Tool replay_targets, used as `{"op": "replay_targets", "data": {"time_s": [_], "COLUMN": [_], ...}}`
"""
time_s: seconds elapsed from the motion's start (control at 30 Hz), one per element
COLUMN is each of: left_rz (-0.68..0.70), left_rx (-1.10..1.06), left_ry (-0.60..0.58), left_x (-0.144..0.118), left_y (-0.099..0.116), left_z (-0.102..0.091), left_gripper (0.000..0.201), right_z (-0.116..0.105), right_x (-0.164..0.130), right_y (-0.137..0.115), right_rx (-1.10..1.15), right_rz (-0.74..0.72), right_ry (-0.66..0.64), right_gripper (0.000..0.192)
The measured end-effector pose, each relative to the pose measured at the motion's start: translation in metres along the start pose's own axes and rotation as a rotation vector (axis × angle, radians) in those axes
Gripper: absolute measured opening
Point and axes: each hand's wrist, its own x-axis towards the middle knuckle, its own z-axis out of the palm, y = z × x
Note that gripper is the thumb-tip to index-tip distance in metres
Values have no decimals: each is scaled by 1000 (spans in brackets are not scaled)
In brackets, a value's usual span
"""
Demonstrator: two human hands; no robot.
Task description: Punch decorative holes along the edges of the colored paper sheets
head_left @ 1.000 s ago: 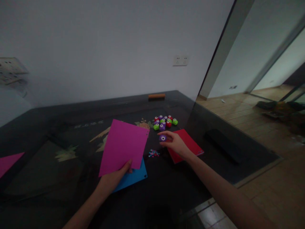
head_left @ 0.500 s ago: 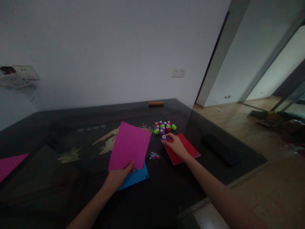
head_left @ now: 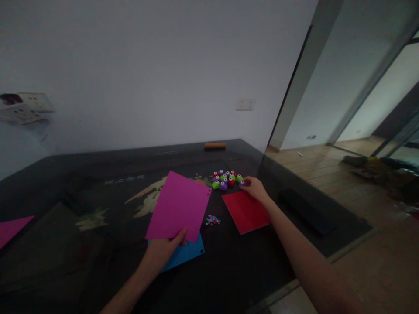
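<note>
Paper sheets lie on a dark table (head_left: pixel 81 261): one magenta sheet (head_left: pixel 178 206), one blue sheet (head_left: pixel 183 253) mostly hidden beneath it, and one red sheet (head_left: pixel 246 210) flat to the right. A corner of another magenta sheet (head_left: pixel 11 226) shows at the left edge of the view, which makes four sheets in all.

The left hand (head_left: pixel 162 253) grips the first magenta sheet at its near edge, thumb on top and the other fingers hidden underneath, so the sheet tilts up off the table over the blue one.

The right hand (head_left: pixel 257 188) reaches past the far corner of the red sheet, its fingers drawn close around a small purple punch (head_left: pixel 242 183) at the right end of a cluster of punches (head_left: pixel 225 179). Whether it is pinched or only touched cannot be told. The cluster holds about a dozen little punches in red, purple and green, packed touching one another; an exact count is not possible at this size.

One small heap of confetti bits (head_left: pixel 212 220) in pink and blue lies between the magenta and red sheets. One orange bar (head_left: pixel 215 145) rests at the table's far edge, and one black flat block (head_left: pixel 306 210) lies to the right of the red sheet. One white wall socket (head_left: pixel 245 104) sits on the wall.
</note>
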Motion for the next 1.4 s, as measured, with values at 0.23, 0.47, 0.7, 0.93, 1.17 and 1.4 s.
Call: {"op": "replay_targets", "data": {"time_s": [0.23, 0.47, 0.7, 0.93, 1.17, 1.4], "left_rz": [-134, -155, -168, -159, -164, -111], "left_rx": [-82, -84, -140, -221, -237, -360], "left_ry": [-45, -124, -87, -97, -47, -62], "left_x": [-3, -6, -9, -7, -5, 5], "left_y": [18, 18, 22, 18, 18, 9], "left_z": [8, 13, 15, 15, 11, 6], "left_gripper": [36, 32, 31, 32, 32, 23], "right_z": [7, 14, 22, 27, 14, -5], "right_x": [10, 9, 9, 11, 7, -7], "right_y": [17, 14, 14, 17, 9, -23], "right_rx": [-65, -72, -26, 21, 66, 261], "right_rz": [-36, -63, -54, -65, -51, -125], "right_ry": [-3, 15, 46, 77, 110, 88], "right_gripper": [26, 26, 28, 23, 26, 23]}}
